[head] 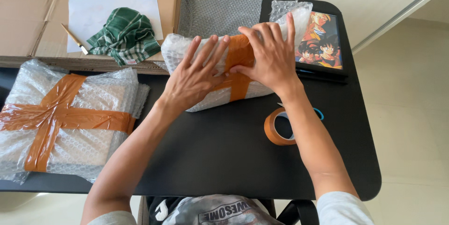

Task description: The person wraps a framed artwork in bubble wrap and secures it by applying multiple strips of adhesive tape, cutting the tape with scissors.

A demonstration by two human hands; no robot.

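bare table (224, 155) front, tape roll (280, 127) right, taped bundle (65, 119) left

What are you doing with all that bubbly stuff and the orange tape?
A person is pressing both hands flat on a bubble-wrapped parcel on a black table. The left hand holds the wrap down, and the right hand lies on a strip of orange tape across it. A tape roll sits near the right arm. Another wrapped parcel, crossed with tape, lies to the left.
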